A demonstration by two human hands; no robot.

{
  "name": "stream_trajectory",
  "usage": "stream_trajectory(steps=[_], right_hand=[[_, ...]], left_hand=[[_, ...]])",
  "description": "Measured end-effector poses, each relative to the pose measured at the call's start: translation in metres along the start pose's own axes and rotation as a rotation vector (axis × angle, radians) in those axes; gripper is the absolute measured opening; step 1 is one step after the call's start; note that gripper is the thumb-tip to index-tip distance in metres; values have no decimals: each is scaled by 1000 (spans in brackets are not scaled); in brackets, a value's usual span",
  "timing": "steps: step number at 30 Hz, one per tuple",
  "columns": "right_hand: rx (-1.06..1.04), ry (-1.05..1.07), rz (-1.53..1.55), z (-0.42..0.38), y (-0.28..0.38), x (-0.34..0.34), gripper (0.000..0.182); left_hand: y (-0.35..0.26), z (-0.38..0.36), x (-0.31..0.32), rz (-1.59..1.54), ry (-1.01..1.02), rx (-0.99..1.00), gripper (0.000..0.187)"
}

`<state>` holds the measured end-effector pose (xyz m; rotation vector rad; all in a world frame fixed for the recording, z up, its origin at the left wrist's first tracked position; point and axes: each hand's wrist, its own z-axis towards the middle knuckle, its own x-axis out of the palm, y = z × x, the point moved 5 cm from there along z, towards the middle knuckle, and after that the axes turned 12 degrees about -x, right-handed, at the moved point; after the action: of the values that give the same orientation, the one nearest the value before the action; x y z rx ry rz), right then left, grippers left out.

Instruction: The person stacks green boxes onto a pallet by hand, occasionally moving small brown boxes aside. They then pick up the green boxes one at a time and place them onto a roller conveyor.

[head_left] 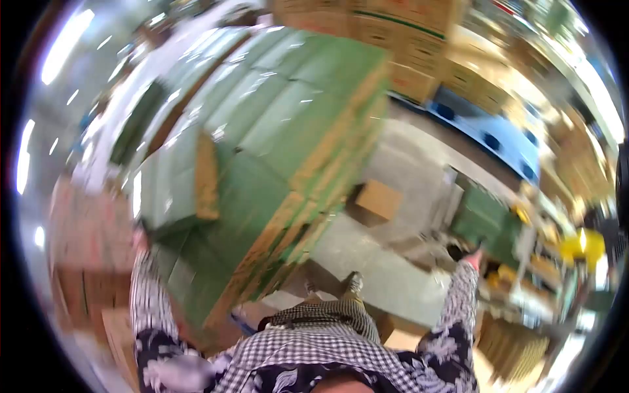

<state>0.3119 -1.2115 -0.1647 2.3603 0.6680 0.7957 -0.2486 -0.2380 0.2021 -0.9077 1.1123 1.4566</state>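
Green wrapped packages [282,111] are stacked in a large block in front of me, with brown tape along their edges. One package [173,183] sits on top at the near left corner. My left hand [140,240] touches or is close beside that package's lower left corner; its fingers are too blurred to make out. Out to the right, my right hand [472,258] is at the end of my stretched arm, with a small dark thing at its fingers that I cannot make out clearly.
Brown cartons [400,46] stand stacked at the back, beside a blue pallet [485,131]. An open brown box [379,200] lies on the grey floor [367,245]. More cartons [92,236] are at the left. Green bundles [485,219] and a yellow object [582,245] are at the right.
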Motion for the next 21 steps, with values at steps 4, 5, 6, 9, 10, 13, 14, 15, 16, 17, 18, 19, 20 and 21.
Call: stream_trajectory(steps=[4,5,6,9,10,13,14,15,16,17,18,19,20,21], right_hand=[[156,384,131,16,-18,16,73],[61,348,85,66,-26,9,62],[-53,297,58,48,-16,23,52],[-661,270,-555,38,-16,33,48],[-422,248,-370,9,-16,43,49],[-291,370,26,-98,-11,67,49],[-360,454,-116,-112,-3,66,48],[-389,555,-209,-104,0,57,48],[-262,687,-113,-141,3,71,48],[-122,804,-33,-180,6,85,48],[-272,846,-85,-216,15,115,48],[-421,876,-151,-246,25,136,48],[-570,899,-218,-274,31,159,47],[-721,917,-285,-307,38,187,47]], left_hand=[[-4,-40,-19,180,128,-22,54],[-1,-50,-21,214,175,-51,53],[1,-55,-14,247,228,-74,52],[-3,-88,-22,159,288,-63,55],[-14,-106,-46,-84,251,-202,61],[-16,-126,-87,-637,73,-282,81],[3,-108,-53,-865,75,-275,81],[22,-87,-18,-1092,76,-261,81],[16,-91,-21,-1249,388,-350,80],[8,-102,-30,-1386,716,-424,79],[13,-77,9,-1236,653,-68,78],[5,-76,19,-1236,663,-32,75],[-3,-75,28,-1235,673,3,73],[-35,-100,-5,-1400,765,-265,70]])
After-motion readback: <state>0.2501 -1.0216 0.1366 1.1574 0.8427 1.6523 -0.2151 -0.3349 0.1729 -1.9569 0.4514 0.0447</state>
